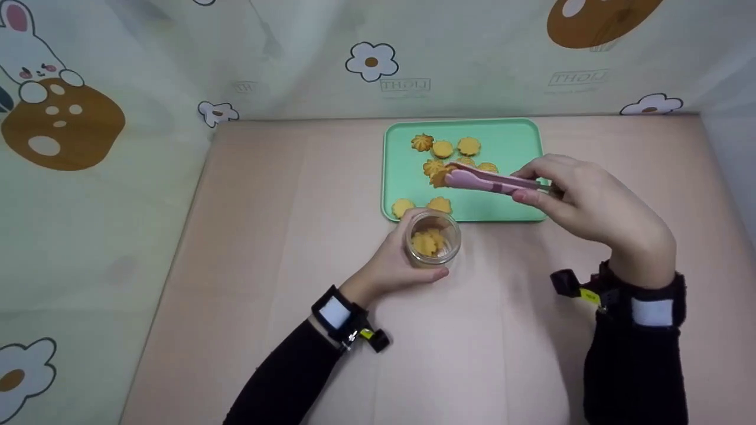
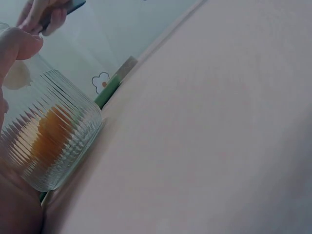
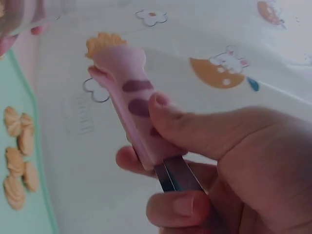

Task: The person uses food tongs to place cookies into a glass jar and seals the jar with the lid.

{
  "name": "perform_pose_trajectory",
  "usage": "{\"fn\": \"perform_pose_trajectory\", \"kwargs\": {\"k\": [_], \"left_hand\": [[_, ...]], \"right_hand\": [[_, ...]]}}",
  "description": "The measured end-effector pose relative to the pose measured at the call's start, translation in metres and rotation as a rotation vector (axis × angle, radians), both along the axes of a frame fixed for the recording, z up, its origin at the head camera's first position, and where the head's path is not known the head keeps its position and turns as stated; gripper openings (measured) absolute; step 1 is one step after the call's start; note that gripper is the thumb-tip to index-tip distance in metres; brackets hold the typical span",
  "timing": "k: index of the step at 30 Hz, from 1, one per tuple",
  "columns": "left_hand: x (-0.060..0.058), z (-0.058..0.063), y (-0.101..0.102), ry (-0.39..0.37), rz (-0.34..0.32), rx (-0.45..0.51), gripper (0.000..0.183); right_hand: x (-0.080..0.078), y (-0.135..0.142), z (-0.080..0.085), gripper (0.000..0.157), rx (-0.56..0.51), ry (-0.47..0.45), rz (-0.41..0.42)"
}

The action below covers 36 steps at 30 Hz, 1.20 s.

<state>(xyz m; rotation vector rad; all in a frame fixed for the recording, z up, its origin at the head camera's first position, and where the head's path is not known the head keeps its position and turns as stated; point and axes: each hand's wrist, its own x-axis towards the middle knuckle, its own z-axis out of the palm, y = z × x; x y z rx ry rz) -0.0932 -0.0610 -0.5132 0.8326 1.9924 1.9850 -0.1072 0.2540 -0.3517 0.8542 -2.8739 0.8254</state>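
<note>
My left hand (image 1: 393, 262) grips a clear glass jar (image 1: 453, 236) near the tray's front edge, its open mouth facing up. Several yellow cookies (image 1: 426, 242) lie inside; the left wrist view shows the jar's ribbed wall (image 2: 83, 107) with a cookie (image 2: 52, 132) behind it. Above the tray, my right hand (image 1: 590, 198) holds pink tongs (image 1: 481, 182) between thumb and fingers. A fluted cookie (image 3: 105, 44) is pinched at the tips of the tongs, seen clearly in the right wrist view.
A green tray (image 1: 502, 209) lies at the back of the pink tabletop (image 1: 266, 236). Several flower-shaped cookies (image 1: 469, 146) are spread over it, with two at the front left edge beside the jar. A printed curtain (image 1: 295, 65) stands behind and to the left.
</note>
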Motion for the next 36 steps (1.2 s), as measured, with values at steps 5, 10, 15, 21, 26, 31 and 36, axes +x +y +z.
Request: {"fn": "perform_pose_trajectory", "kwargs": {"k": [5,10,15,21,26,31,36], "left_hand": [[0.001,0.0,-0.001,-0.014,0.015,-0.041,0.093],[0.001,0.0,-0.001,-0.049,0.011,-0.045,0.094],[0.001,-0.001,0.0,-0.051,-0.002,-0.015,0.094],[0.001,0.0,0.0,-0.063,-0.009,0.013,0.092],[0.001,0.0,0.0,-0.066,-0.013,0.017,0.094],[0.001,-0.001,0.0,-0.061,-0.01,0.008,0.095],[0.001,-0.001,0.0,-0.044,-0.007,0.008,0.095]], "right_hand": [[0.018,-0.004,0.013,0.018,0.011,0.009,0.079],[0.028,-0.009,0.02,0.016,0.035,0.063,0.143],[0.035,-0.012,0.023,0.017,0.052,0.078,0.149],[0.04,-0.016,0.025,0.016,0.07,0.032,0.141],[0.042,-0.02,0.027,0.014,0.109,-0.013,0.123],[0.044,-0.023,0.027,0.013,0.126,-0.049,0.113],[0.044,-0.025,0.027,0.012,0.14,-0.061,0.115]]}}
